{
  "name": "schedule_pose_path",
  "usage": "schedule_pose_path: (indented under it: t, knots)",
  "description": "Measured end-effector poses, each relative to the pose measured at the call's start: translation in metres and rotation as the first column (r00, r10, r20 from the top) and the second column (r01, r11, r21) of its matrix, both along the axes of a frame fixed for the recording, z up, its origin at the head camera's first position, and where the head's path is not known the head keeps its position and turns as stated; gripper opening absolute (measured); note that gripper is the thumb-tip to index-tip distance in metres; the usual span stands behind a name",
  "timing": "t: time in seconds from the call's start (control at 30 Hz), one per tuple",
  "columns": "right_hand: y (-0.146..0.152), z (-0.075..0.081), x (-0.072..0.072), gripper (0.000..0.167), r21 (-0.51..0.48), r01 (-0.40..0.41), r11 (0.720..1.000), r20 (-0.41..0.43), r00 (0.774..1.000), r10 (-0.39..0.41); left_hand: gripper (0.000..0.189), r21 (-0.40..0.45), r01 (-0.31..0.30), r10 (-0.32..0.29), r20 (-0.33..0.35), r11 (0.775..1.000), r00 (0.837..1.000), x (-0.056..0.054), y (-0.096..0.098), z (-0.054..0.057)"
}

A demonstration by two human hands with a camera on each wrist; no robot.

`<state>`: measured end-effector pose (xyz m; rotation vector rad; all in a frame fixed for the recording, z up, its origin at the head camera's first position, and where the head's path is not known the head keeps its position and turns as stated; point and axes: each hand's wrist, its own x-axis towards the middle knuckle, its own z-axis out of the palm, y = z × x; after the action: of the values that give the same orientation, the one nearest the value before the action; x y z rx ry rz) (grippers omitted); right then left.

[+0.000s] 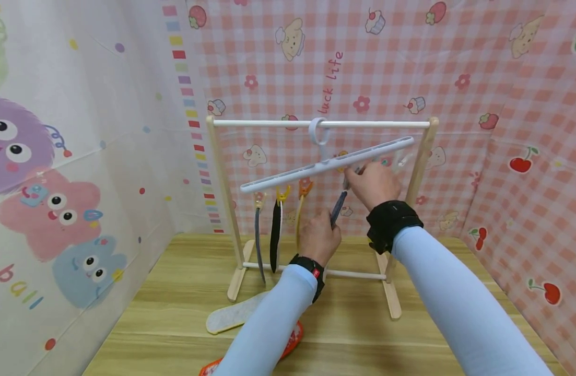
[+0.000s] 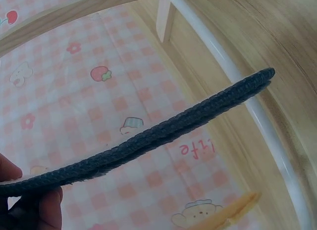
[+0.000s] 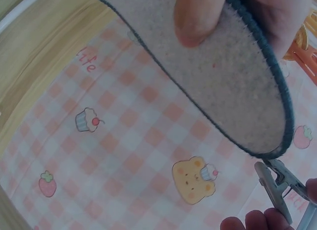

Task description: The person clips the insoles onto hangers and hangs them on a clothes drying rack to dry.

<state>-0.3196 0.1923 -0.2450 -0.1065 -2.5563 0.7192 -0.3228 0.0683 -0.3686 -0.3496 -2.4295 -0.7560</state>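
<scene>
In the head view my left hand (image 1: 319,237) grips an insole (image 1: 338,208) with dark blue edging and a pale felt face (image 3: 223,96). The left wrist view shows the insole (image 2: 148,136) nearly edge-on, with thumb and finger on both sides of it. My right hand (image 1: 376,184) is above, just under the right half of the white hanger (image 1: 288,175). Its fingers pinch a grey clip (image 3: 270,185), whose jaws are right at the insole's rounded tip. Left of my hands, insoles (image 1: 275,235) hang from a beige clip (image 1: 259,199), a yellow clip (image 1: 282,195) and an orange clip (image 1: 305,188).
The hanger hooks over the white top rod (image 1: 255,124) of a wooden rack and tilts up to the right. On the table (image 1: 142,318), a grey insole (image 1: 236,315) and a red patterned insole (image 1: 294,337) lie partly behind my left sleeve. Patterned cloth (image 1: 391,62) surrounds the table.
</scene>
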Motion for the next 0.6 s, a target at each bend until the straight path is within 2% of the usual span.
schedule_pose_path:
  t: [0.23, 0.33, 0.6]
  knots:
    - [-0.01, 0.002, 0.003, 0.05, 0.014, -0.021, 1.0, 0.011, 1.0, 0.021, 0.016, 0.012, -0.04, 0.04, -0.035, 0.999, 0.999, -0.001, -0.005, -0.003]
    - [-0.014, 0.001, 0.004, 0.051, 0.017, -0.039, 0.999, -0.008, 0.999, 0.039, 0.015, 0.023, -0.036, 0.037, -0.041, 0.999, 0.998, 0.0, -0.008, -0.004]
    - [-0.022, 0.0, 0.004, 0.05, 0.046, -0.045, 0.998, -0.082, 0.995, 0.049, 0.011, 0.045, -0.035, 0.035, -0.01, 0.998, 0.999, 0.0, -0.011, -0.003]
